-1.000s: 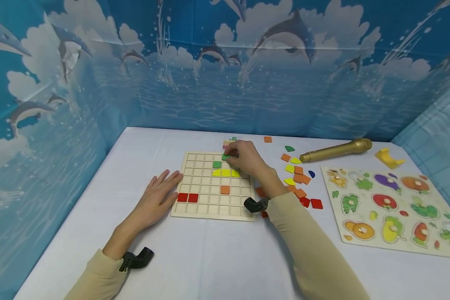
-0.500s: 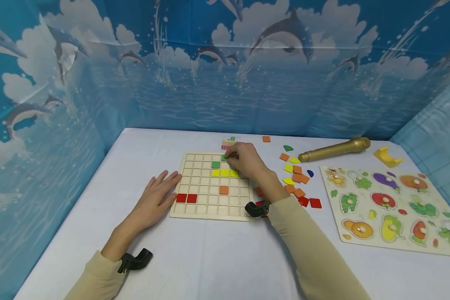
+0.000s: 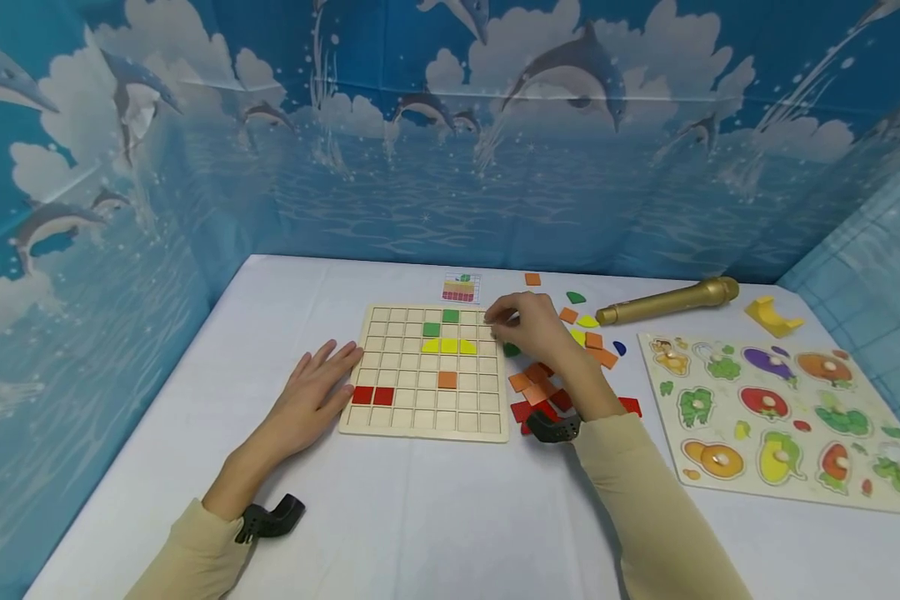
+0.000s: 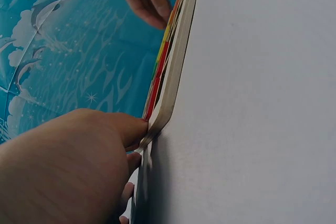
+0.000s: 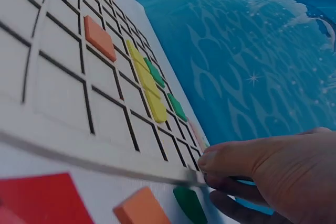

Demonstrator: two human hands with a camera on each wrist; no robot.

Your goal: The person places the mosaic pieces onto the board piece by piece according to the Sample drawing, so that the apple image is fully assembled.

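Head view: loose tiles [image 3: 536, 391] lie between grid board [image 3: 425, 400] and vegetable puzzle [image 3: 804, 396].

High head view; wrist views near board [image 3: 427, 379]

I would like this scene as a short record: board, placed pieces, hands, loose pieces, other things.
Board: pale, gridded
Placed pieces: two green squares, three yellow pieces, one orange square, two red squares
Left hand: at board's left edge
Right hand: near board's far right corner, seemingly empty
Loose pieces: right of board
Other things: picture card, gold microphone, yellow block, vegetable puzzle
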